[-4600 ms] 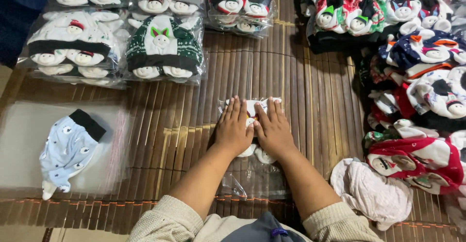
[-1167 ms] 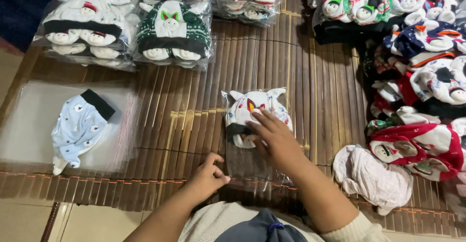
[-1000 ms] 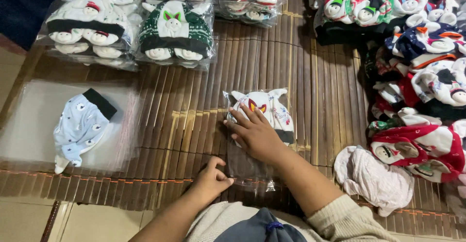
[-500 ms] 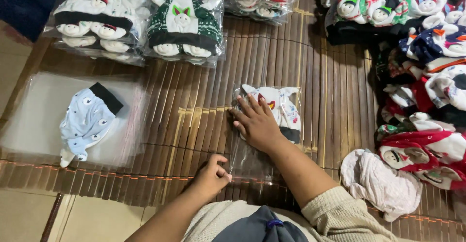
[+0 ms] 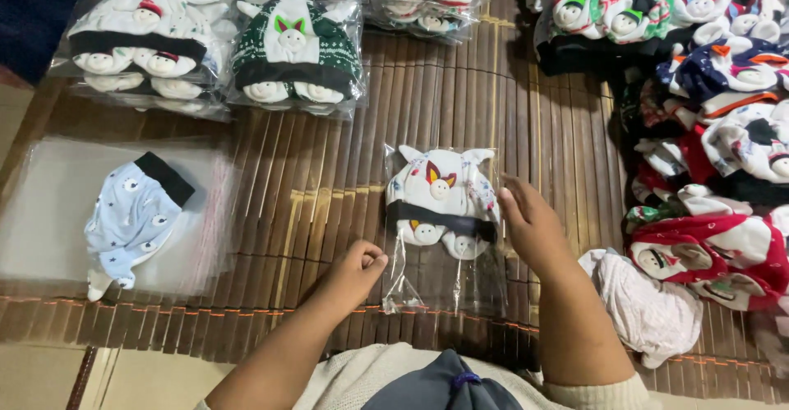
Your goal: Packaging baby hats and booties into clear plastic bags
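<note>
A clear plastic bag [image 5: 444, 287] lies on the bamboo mat [image 5: 329, 188] in front of me, with white baby hats [image 5: 441, 196] with a black band inside it. My right hand [image 5: 530, 228] rests at the bag's right edge, fingers loosely apart and fingertips touching the plastic. My left hand [image 5: 358, 267] hovers just left of the bag's open lower end, thumb and fingers pinched together. I cannot tell whether anything thin is between them.
A pale blue hat [image 5: 131, 213] lies on a stack of flat clear bags [image 5: 49, 213] at the left. Bagged hat packs [image 5: 296, 48] line the far edge. Loose colourful hats [image 5: 723, 131] pile up at the right, with a white one [image 5: 645, 307] near my right arm.
My right hand has slid off the top of the bagged hats to the bag's right edge, uncovering them. My left hand stays pinched near the bag's lower left.
</note>
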